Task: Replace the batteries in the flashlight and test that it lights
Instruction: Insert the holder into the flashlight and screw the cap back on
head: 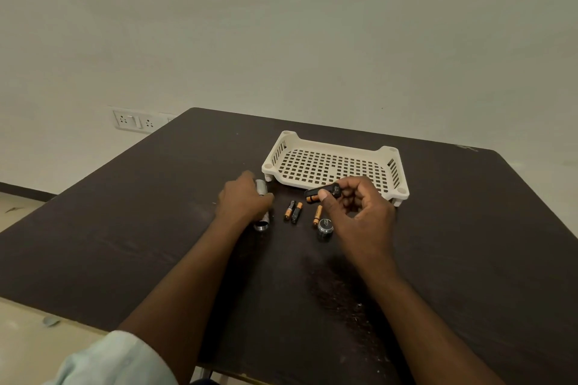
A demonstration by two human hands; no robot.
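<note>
left hand (242,198) clasps flashlight body (262,208) on desk (156,228) | right hand (356,206) fingers pinch battery holder (322,191) above loose batteries (294,211); likely light, rigid, slippery; grip its sides

Dark table (156,228), white tray (331,147), batteries (293,211), cap (325,225)

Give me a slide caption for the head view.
Left hand steadies flashlight body; right hand holds battery holder.

shiny metal flashlight body (261,209), perforated cream plastic tray (333,162), matt dark table (156,228).
</note>
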